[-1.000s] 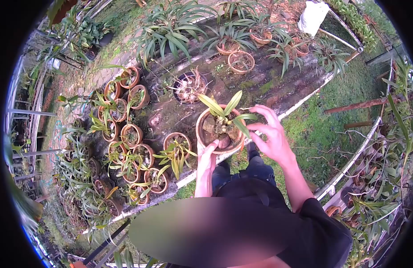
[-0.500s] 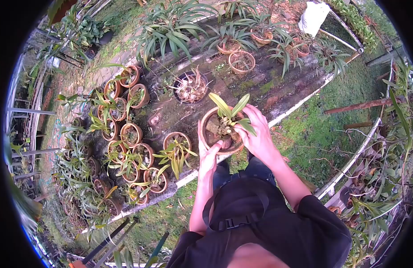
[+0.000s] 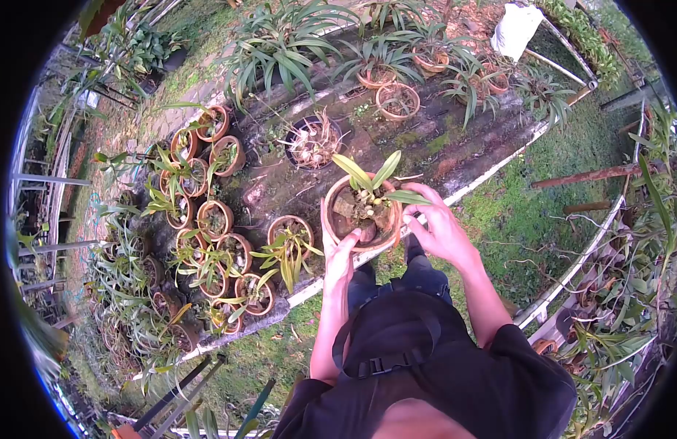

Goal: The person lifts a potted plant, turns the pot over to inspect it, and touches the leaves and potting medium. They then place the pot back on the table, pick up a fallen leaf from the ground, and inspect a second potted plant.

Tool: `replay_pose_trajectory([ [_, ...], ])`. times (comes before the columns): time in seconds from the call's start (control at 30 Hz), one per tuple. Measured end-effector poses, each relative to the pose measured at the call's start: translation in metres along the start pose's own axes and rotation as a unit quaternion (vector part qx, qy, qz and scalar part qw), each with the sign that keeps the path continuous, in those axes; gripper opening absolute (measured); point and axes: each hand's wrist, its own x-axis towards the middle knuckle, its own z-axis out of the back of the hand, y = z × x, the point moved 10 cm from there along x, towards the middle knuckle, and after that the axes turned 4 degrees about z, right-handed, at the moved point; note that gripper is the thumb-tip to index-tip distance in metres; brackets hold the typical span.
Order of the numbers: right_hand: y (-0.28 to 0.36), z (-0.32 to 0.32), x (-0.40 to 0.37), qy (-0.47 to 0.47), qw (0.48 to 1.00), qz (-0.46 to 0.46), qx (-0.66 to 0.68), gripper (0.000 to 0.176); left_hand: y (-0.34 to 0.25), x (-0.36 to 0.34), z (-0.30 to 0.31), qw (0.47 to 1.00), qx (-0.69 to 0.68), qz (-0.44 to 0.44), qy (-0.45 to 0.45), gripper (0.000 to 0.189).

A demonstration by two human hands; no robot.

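Note:
A round clay pot (image 3: 392,236) is held up over the near edge of the table. My left hand (image 3: 340,256) grips its left side, with the thumb over the rim pressing near a brown lump inside. In the pot stands a small plant (image 3: 367,192) with several broad green leaves, among dark chunks. My right hand (image 3: 439,230) is at the pot's right side, just beside the rim, fingers apart and under the lowest right leaf. Whether its fingertips touch the rim or leaf I cannot tell.
Several potted plants (image 3: 215,221) crowd the left of the weathered table (image 3: 455,157). A dark pot of pale roots (image 3: 313,143) stands behind the held pot. A clay pot with yellowish leaves (image 3: 291,238) is to its left. A white bag (image 3: 515,31) hangs far right.
My right hand has drawn back from the plant's base to the right and spread its fingers. The plant and pot have shifted slightly left. My left hand keeps its grip.

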Motion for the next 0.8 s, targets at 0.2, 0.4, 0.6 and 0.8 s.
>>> replay_pose_trajectory([
  [0.2, -0.027, 0.053, -0.008, -0.05, 0.988, -0.133, -0.059, 0.015, -0.018, 0.002, -0.012, 0.996, 0.035, -0.074, 0.017, 0.081],
  [0.4, 0.045, 0.046, 0.012, -0.143, 0.987, 0.069, 0.036, 0.017, -0.027, -0.001, -0.043, 0.996, 0.017, -0.055, 0.066, 0.104],
  [0.6, 0.061, -0.011, 0.018, -0.086, 0.988, 0.092, -0.092, 0.015, -0.021, -0.003, -0.048, 0.997, 0.011, -0.032, 0.062, 0.111],
  [0.8, 0.044, -0.046, 0.023, -0.047, 0.988, 0.086, -0.116, 0.015, -0.013, 0.0, -0.041, 0.996, 0.027, -0.036, 0.072, 0.116],
])
